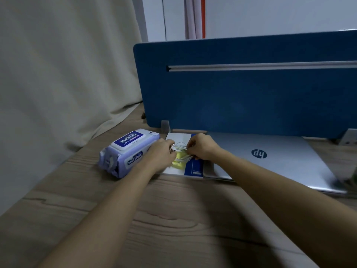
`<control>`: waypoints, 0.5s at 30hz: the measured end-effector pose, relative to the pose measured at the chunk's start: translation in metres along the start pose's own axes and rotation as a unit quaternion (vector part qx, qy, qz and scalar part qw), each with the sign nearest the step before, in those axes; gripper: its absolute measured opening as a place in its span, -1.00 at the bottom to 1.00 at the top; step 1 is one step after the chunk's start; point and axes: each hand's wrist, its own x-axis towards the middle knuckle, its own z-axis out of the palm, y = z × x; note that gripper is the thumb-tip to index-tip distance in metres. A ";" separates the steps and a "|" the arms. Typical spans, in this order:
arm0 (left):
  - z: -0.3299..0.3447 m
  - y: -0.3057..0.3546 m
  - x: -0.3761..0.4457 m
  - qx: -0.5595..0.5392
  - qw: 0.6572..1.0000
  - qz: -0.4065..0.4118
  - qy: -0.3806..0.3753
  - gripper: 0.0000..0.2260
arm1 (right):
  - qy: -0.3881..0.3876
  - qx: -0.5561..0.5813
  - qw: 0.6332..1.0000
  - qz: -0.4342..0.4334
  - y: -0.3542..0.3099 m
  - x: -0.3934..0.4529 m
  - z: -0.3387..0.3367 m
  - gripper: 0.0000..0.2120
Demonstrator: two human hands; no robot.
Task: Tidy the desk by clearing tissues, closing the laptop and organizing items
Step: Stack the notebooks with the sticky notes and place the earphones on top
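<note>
A silver laptop (270, 157) lies shut on the wooden desk (173, 219), its logo facing up. To its left lies a white and blue booklet (191, 169) with a yellow pad (178, 163) on top. Above the pad, my left hand (160, 155) and my right hand (201, 147) both pinch a bundle of white earphone cable (181, 149), one end in each hand. A purple pack of wet wipes (127, 153) sits just left of my left hand, lid up.
A blue divider panel (251, 89) stands along the desk's back edge right behind the booklet and laptop. A beige curtain (67, 74) hangs at the left. Bare wood stretches from the items to the desk's near edge.
</note>
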 end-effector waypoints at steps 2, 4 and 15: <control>0.000 -0.002 -0.001 -0.017 1.000 -0.009 0.001 -0.57 | 0.019 -0.026 0.999 -0.015 -0.001 -0.001 0.000 -0.83; -0.001 -0.003 -0.003 -0.033 0.999 -0.017 0.001 -0.55 | 0.027 -0.024 0.999 -0.022 -0.001 -0.003 0.000 -0.78; -0.016 -0.011 -0.032 -0.080 0.996 -0.045 0.018 -0.61 | 0.105 0.030 0.994 -0.019 0.004 -0.036 -0.011 -0.69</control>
